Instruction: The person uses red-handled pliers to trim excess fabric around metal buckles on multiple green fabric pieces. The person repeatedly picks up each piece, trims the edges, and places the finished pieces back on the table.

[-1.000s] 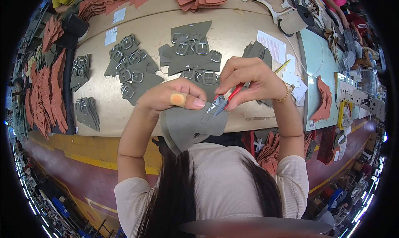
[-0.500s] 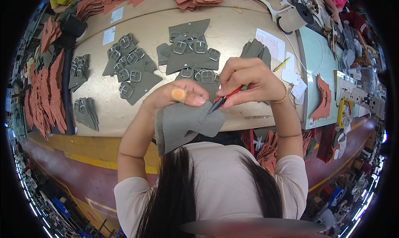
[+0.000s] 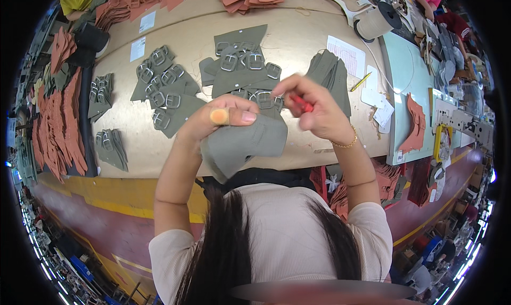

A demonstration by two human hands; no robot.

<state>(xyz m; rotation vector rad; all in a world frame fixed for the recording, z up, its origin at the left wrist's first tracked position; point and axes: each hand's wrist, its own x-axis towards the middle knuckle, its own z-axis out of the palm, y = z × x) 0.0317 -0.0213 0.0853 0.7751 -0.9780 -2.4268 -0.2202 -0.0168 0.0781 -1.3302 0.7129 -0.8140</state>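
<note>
My left hand (image 3: 226,115) is closed on a grey-green stitched piece (image 3: 242,142), thumb on top, above the table's near edge. A row of stitching shows on its face. My right hand (image 3: 322,113) is up to the right of the piece, apart from it, with its fingers wrapped round red-handled snips (image 3: 302,103). The snips are blurred by motion and their tips cannot be made out. Just beyond both hands lie grey-green pieces with metal buckles (image 3: 242,65). Another buckled pile (image 3: 165,89) sits to the left.
Grey-green pieces without visible buckles (image 3: 331,73) lie right of centre, near a yellow pen (image 3: 361,82) and a printed sheet (image 3: 346,54). Rust-red pieces (image 3: 58,124) hang at the left. A thread spool (image 3: 375,23) stands at the back right, beside a pale green board (image 3: 407,70).
My right hand has drawn the snips up and away to the right from the stitching. My left hand has raised the piece slightly and tilted it.
</note>
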